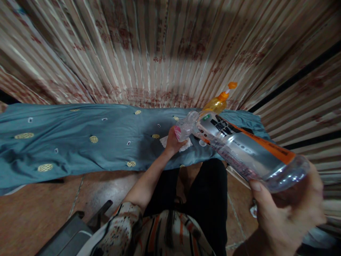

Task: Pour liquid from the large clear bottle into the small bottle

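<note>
In the head view my right hand (290,206) grips the base end of a large clear plastic bottle (245,147) with a silver and orange label. The bottle lies tilted in the air, its neck end pointing left and down. My left hand (174,141) is closed around a small clear plastic container (185,127) with a pink patch on its side. The bottle's neck overlaps the container's upper end; whether they touch I cannot tell. A white tissue-like piece (187,145) lies under my left hand.
A yellow pump bottle (215,105) with an orange top stands behind the large bottle. A small clear round piece (202,143) lies on the blue-green cloth (112,153) covering the table. Pleated curtains (149,46) hang behind. A dark grey object (69,233) is at lower left.
</note>
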A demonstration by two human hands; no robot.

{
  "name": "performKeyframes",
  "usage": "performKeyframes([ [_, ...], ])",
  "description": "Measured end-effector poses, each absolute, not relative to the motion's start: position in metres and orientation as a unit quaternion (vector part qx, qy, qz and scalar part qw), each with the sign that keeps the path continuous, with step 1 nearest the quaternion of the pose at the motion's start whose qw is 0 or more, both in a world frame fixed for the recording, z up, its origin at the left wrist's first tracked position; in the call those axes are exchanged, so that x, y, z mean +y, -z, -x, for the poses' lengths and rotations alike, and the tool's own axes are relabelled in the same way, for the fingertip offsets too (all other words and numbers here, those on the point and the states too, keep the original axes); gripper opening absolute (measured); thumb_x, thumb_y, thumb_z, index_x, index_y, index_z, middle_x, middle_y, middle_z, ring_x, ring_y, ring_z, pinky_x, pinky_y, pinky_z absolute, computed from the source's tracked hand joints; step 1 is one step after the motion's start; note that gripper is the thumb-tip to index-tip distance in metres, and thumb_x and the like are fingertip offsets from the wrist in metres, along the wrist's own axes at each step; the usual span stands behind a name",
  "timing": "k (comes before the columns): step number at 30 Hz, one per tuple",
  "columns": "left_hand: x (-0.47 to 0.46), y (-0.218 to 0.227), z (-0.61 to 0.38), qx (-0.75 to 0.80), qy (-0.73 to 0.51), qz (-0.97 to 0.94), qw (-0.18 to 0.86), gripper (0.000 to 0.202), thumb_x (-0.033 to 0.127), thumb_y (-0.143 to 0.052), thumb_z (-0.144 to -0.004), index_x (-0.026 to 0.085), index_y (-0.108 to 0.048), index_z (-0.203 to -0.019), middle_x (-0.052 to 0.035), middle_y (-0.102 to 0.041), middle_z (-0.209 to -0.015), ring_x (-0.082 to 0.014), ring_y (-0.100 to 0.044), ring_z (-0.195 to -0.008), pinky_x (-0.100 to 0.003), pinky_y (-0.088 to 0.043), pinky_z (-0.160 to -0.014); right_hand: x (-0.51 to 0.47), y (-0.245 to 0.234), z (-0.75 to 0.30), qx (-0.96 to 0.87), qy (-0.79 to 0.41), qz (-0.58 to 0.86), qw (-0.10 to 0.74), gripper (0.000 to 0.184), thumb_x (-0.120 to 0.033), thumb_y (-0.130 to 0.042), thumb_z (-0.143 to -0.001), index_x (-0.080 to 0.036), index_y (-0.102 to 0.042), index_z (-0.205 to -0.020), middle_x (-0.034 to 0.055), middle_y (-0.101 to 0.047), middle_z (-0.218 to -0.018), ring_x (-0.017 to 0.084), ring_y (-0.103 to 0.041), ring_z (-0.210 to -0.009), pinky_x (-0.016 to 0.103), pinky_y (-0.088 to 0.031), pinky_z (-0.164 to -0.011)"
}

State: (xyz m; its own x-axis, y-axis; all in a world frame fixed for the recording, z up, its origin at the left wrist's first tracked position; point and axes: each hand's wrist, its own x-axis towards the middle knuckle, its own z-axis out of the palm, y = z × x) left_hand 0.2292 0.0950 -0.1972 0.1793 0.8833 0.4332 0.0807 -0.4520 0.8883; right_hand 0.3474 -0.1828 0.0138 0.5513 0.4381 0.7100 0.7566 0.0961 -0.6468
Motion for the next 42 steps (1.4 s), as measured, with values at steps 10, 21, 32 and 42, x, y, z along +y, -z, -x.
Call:
performKeyframes([
  [10, 0.0938, 0.1962, -0.2273, 0.361, -0.522, -0.661, 0.401, 0.080, 0.024, -0.103, -0.061, 0.027, -0.060, -0.128, -0.0085, -0.069, -0.130, -0.0385, -0.069, -0.129, -0.065, -0.055, -0.119, -0.1811, -0.0137, -0.3500, -0.467, 0.166, 0.645, 0.582, 0.102, -0.047, -0.106, -0.063, -0.031, -0.070, -0.157, 0.0108, -0.077, -0.143, 0.039, -0.075, -0.125, 0.055, -0.068, -0.103],
  [21, 0.0918, 0.1907, -0.2271, 0.369, -0.519, -0.659, 0.399, 0.081, 0.020, -0.103, -0.059, 0.025, -0.059, -0.127, -0.0098, -0.069, -0.127, -0.0394, -0.070, -0.126, -0.066, -0.058, -0.116, -0.1827, -0.0140, -0.3469, -0.447, 0.129, 0.667, 0.582, 0.105, -0.051, -0.105, -0.065, -0.031, -0.066, -0.161, 0.0116, -0.071, -0.153, 0.046, -0.069, -0.139, 0.067, -0.058, -0.119],
  [32, 0.0918, 0.1877, -0.2274, 0.371, -0.514, -0.668, 0.389, 0.081, 0.018, -0.103, -0.058, 0.025, -0.059, -0.125, -0.0089, -0.069, -0.125, -0.0393, -0.070, -0.126, -0.066, -0.058, -0.116, -0.1840, -0.0168, -0.3450, -0.449, 0.132, 0.667, 0.579, 0.107, -0.048, -0.106, -0.063, -0.031, -0.066, -0.161, 0.0125, -0.071, -0.151, 0.046, -0.069, -0.137, 0.067, -0.059, -0.116],
  [42, 0.0930, 0.1926, -0.2285, 0.366, -0.524, -0.664, 0.389, 0.077, 0.023, -0.102, -0.060, 0.026, -0.061, -0.125, -0.0095, -0.070, -0.126, -0.0387, -0.071, -0.123, -0.065, -0.059, -0.115, -0.1819, -0.0092, -0.3442, -0.442, 0.144, 0.654, 0.597, 0.109, -0.050, -0.107, -0.057, -0.031, -0.069, -0.158, 0.0113, -0.072, -0.149, 0.048, -0.060, -0.150, 0.066, -0.059, -0.118],
])
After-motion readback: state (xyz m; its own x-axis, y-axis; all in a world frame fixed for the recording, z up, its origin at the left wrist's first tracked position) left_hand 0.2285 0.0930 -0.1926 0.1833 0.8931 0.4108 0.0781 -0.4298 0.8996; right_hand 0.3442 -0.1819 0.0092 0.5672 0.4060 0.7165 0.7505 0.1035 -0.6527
